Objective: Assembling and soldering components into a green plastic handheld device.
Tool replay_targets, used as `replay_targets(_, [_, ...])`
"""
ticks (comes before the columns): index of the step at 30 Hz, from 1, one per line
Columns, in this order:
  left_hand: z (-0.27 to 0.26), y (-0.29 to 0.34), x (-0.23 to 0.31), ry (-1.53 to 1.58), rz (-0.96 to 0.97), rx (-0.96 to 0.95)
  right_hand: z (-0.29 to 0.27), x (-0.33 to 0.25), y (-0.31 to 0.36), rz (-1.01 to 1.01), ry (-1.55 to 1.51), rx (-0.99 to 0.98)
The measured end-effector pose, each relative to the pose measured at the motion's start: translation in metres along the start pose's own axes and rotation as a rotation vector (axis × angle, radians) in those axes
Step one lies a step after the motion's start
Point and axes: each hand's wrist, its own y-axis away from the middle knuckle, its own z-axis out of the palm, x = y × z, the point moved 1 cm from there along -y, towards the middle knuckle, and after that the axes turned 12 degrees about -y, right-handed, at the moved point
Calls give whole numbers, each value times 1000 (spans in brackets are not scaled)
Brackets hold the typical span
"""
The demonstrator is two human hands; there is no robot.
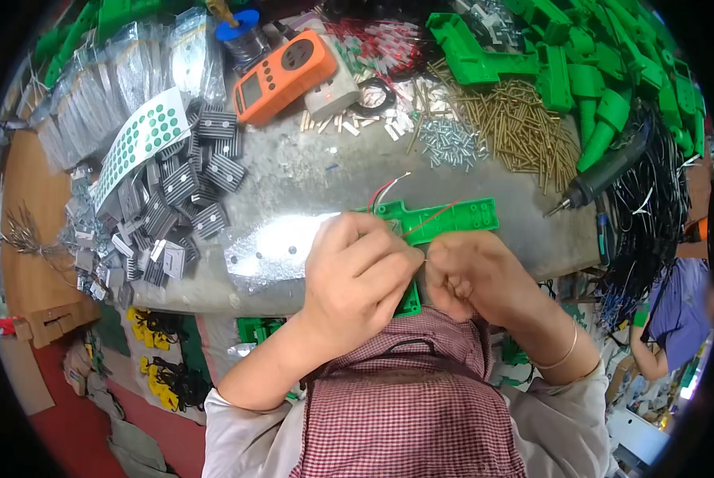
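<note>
A green plastic housing half [452, 221] lies at the table's near edge, partly covered by my hands; its lower arm [409, 301] shows below them. My left hand [361, 275] is closed over its left part, with the fingers pinched at thin wire. Close against it, my right hand [484, 279] is also closed, thumb and forefinger pinched together; what they grip is too small to make out. A red wire [432, 217] sticks out beside my left fingers across the housing. Behind that hand rise a red and a white wire [385, 190] with bare ends.
Finned grey metal blocks [181, 187] and a green-dotted sticker sheet [142, 143] lie left. At the back are an orange meter [285, 76], a solder spool [241, 36], small screws [450, 143] and long brass screws [524, 131]. Right stand green housings [604, 103], an electric screwdriver [604, 175] and black cables [643, 199].
</note>
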Motion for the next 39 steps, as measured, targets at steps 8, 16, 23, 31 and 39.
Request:
replay_targets(8, [0, -3, 0, 72, -55, 34, 10, -7, 7, -647, 746, 92])
replay_targets(16, [1, 0, -2, 38, 20, 3, 6, -6, 3, -136, 49, 36])
replay_targets(23, [-83, -17, -77, -595, 66, -242, -52, -1, 19, -585, 515, 395])
replay_targets(31, [-91, -20, -110, -915, 159, -508, -36, -2, -9, -895, 1133, 236])
replay_targets(39, [-58, 41, -9, 52, -219, -136, -43, 11, -27, -893, 1064, 170])
